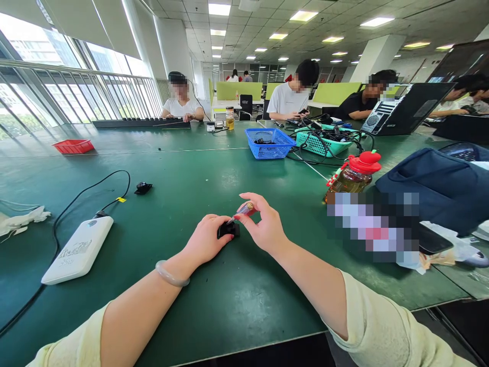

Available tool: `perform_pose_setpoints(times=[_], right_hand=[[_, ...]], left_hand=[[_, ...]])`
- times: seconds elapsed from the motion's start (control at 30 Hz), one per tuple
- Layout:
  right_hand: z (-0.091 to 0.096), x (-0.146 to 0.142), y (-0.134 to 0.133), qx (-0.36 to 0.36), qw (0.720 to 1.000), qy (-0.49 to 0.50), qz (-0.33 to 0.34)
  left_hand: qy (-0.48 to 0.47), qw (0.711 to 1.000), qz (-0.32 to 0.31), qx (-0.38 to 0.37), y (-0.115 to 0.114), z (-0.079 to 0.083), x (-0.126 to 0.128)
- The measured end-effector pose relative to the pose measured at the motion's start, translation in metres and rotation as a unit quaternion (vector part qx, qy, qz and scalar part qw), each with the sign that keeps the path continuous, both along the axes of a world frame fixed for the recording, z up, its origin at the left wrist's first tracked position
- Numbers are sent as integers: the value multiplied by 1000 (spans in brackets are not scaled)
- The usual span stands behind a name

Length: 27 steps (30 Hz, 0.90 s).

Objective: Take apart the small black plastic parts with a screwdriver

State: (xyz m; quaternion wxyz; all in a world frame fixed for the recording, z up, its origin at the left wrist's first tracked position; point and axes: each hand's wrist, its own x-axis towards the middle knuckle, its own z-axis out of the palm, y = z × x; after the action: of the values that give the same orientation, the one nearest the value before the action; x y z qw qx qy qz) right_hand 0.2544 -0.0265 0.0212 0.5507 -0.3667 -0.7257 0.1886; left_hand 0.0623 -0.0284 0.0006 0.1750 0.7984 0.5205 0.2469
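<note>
On the green table in front of me, my left hand [210, 238] is closed around a small black part [230, 230], thumb in front and fingers behind it. What kind of part it is I cannot make out. A screwdriver [245, 208] with a see-through handle is pinched between the thumb and fingers of my right hand [265, 227]. Its shaft slants down to the left, and the tip meets the top of the black part or lies very close to it. My left fingers hide some of the part.
A white power bank [78, 250] with a black cable lies left, near a small black piece [143, 188]. A red tray [73, 147], a blue basket [269, 143] and a green basket [324, 142] with cables stand farther back. Right are a red-lidded bottle [355, 173] and a dark bag [431, 183].
</note>
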Motion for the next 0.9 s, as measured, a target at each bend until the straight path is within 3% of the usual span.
perform_pose_setpoints(times=[0.47,0.7,0.9], right_hand=[[-7,-2,0,40,996,-10,82],[-4,-4,-2,70,995,-20,63],[-7,-3,2,14,999,4,38]], left_hand=[[3,1000,6,1,1,0,0],[5,1000,4,-5,2,3,-1],[-3,1000,0,-17,2,4,-3]])
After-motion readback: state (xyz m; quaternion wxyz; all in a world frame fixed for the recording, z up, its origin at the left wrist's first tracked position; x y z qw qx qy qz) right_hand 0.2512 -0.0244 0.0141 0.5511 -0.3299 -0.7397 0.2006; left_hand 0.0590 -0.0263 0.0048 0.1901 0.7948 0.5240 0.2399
